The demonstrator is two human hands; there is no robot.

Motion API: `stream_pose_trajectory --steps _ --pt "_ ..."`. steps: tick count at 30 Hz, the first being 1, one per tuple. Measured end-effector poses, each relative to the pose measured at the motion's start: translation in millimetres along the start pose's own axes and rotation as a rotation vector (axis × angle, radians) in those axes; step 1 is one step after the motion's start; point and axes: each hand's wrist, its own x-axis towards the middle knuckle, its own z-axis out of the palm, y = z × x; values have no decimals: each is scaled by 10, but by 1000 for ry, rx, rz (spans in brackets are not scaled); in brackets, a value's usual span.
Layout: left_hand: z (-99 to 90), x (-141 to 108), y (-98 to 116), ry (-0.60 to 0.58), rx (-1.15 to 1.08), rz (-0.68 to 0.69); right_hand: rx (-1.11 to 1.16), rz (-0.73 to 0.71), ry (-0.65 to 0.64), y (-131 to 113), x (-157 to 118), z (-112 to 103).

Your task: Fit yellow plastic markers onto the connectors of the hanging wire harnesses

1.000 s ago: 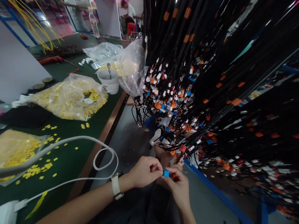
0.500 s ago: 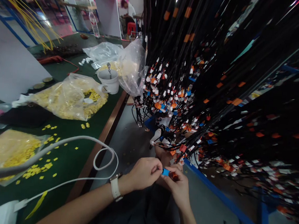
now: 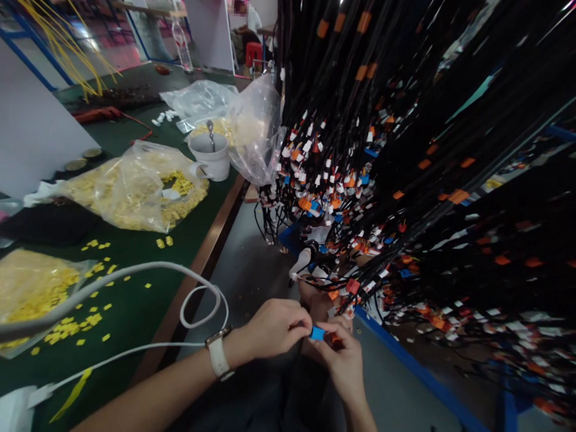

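Note:
Between my hands is a small blue connector [image 3: 317,333]. My right hand [image 3: 344,358] pinches it between thumb and fingers, and an orange connector [image 3: 336,341] shows within the same hand. My left hand [image 3: 282,331] is closed in a pinch at the blue connector's left end; whether it grips a tiny part there is hidden by the fingertips. Just beyond the hands hang black cables [image 3: 328,67], bunched thickly, with white, orange, blue and red connectors [image 3: 330,179] at their ends.
On the green table [image 3: 147,318] at left lie plastic bags of small yellow pieces [image 3: 136,192], loose yellow pieces [image 3: 67,332] and a white mug [image 3: 210,156] with a spoon. A white cable [image 3: 166,267] loops past the table edge. A blue frame [image 3: 429,384] stands right. A person [image 3: 249,22] sits far back.
My left hand has shifted slightly left and turned a little at the wrist. More of the blue connector shows between the hands; my right hand has barely moved.

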Motion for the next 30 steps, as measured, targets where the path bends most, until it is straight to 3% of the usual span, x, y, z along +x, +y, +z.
stream_pose_trajectory --steps 30 --pt "36 7 38 69 -69 -24 62 8 21 -15 6 0"
